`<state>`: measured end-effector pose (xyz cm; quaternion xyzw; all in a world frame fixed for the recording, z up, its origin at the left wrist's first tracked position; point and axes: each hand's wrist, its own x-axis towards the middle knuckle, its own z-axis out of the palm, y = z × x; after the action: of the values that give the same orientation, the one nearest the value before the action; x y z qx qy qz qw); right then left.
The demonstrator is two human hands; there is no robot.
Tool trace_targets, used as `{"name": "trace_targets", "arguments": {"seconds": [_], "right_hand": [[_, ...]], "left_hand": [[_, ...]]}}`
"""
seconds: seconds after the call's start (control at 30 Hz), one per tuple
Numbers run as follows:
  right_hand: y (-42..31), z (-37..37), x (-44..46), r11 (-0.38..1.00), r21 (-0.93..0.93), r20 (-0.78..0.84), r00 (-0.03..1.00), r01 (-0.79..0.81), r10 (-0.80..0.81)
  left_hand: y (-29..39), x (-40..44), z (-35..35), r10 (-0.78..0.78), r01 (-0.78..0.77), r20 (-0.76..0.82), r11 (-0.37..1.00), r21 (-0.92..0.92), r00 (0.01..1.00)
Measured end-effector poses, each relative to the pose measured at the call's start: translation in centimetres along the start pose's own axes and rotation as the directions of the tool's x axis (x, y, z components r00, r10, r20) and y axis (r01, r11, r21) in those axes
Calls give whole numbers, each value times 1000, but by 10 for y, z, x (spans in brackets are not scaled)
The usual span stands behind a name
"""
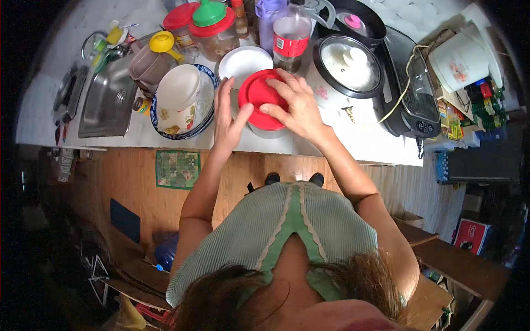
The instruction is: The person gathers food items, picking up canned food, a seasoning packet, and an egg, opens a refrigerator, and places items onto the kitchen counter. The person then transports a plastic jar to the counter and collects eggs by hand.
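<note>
A round container with a red lid (259, 91) stands near the front edge of the white counter, its pale lower wall showing below the lid. My right hand (301, 107) lies across the lid's right side, thumb and fingers spread over its top and far rim. On the other side is my left hand (227, 118), fingers stretched out along the lid's left side and thumb tip at its edge. A white bowl (243, 60) sits just behind the container. Left of it, a pale bowl (179, 88) and a floral dish rest on blue-rimmed plates (160, 129).
A metal sink (105, 110) is at the left. Behind are a bottle with a red label (291, 41) and a jar with red and green tops (212, 38). To the right stand a glass-lidded cooker (348, 69), a black electric grill (414, 83) and a yellowish cord (407, 88).
</note>
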<state>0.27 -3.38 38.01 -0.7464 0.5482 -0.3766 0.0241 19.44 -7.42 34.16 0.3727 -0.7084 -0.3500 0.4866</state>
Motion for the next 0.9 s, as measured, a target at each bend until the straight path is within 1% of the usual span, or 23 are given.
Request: {"name": "trace_targets", "arguments": {"seconds": [0.03,0.13,0.17,0.2,0.3,0.4,0.47,0.5,0.57,0.6,0.63,0.67,0.73,0.77,0.83,0.87,0.9], "right_hand": [[0,-7,-4,998,57,-5,1000,-16,16],[9,-19,-26,999,47,-93,995,-19,24],[8,-25,-34,998,42,-96,994,-53,57],[11,-29,-44,993,67,-102,990,-95,101],[22,-56,-71,989,36,-160,976,-145,149],[40,-96,-101,978,23,-222,952,-209,209],[56,-125,-130,970,10,-269,933,-244,238],[65,-143,-145,968,-52,-291,931,-245,220],[89,-182,-185,936,-138,-239,928,-324,286],[101,-201,-207,918,-179,-210,925,-354,316],[112,-221,-229,901,-225,-217,920,-372,326],[124,-242,-254,871,-234,-175,900,-432,399],[151,-283,-307,807,-248,-81,842,-536,534],[166,-300,-337,803,-258,-101,842,-537,530],[176,-340,-384,683,-277,-75,724,-675,685],[181,-359,-405,611,-290,-64,652,-736,755],[182,-383,-419,495,-289,-18,521,-819,853]], "left_hand": [[14,1,-1,180,-182,29,953,243,983],[55,2,8,340,-366,139,816,449,930],[61,2,17,377,-407,159,801,439,912],[62,3,28,445,-475,173,774,418,879],[86,0,66,508,-575,270,717,394,818],[98,-7,117,618,-684,300,689,238,727],[115,-12,151,638,-704,346,702,108,688],[120,-15,171,642,-701,375,713,30,669],[137,-21,214,622,-654,464,748,-113,631],[145,-23,239,630,-663,507,735,-145,588],[152,-24,265,637,-671,543,721,-171,547],[161,-27,294,643,-680,574,708,-192,507],[183,-37,357,636,-655,614,715,-243,467],[194,-42,391,647,-656,625,704,-270,437],[217,-61,455,645,-646,664,698,-310,379],[226,-72,487,633,-597,693,718,-359,344],[240,-83,518,646,-592,705,701,-398,291]]}}
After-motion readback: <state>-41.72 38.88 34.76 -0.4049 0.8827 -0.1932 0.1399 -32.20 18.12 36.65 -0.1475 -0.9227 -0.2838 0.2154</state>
